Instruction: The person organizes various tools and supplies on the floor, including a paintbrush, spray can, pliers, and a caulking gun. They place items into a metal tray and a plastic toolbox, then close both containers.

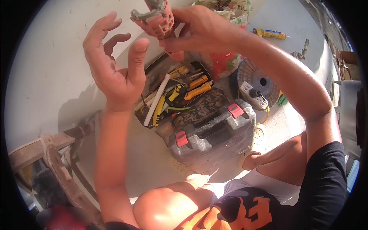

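Note:
My right hand (pixel 197 28) is wrapped round a dusty red power tool (pixel 159 23) with slotted vents, held up at the top of the view. Its exact kind I cannot make out, as its upper end runs out of the picture. To the left of it, my left hand (pixel 119 67) is raised with nothing in it, fingers spread and thumb apart, not touching the tool. Below both hands lies a dark tray (pixel 147 120) of hand tools, with yellow-and-black pliers (pixel 176 93), an orange-handled tool (pixel 198 91) and a white stick (pixel 157 100).
A dusty black case (pixel 214 134) with red latches stands before my legs. Right of the tray are a cable reel (pixel 245 71) with an outlet block (pixel 253 96), and a patterned bag (pixel 220 63). A yellow tube (pixel 270 33) lies farther off. Wooden framing (pixel 57 161) is at left.

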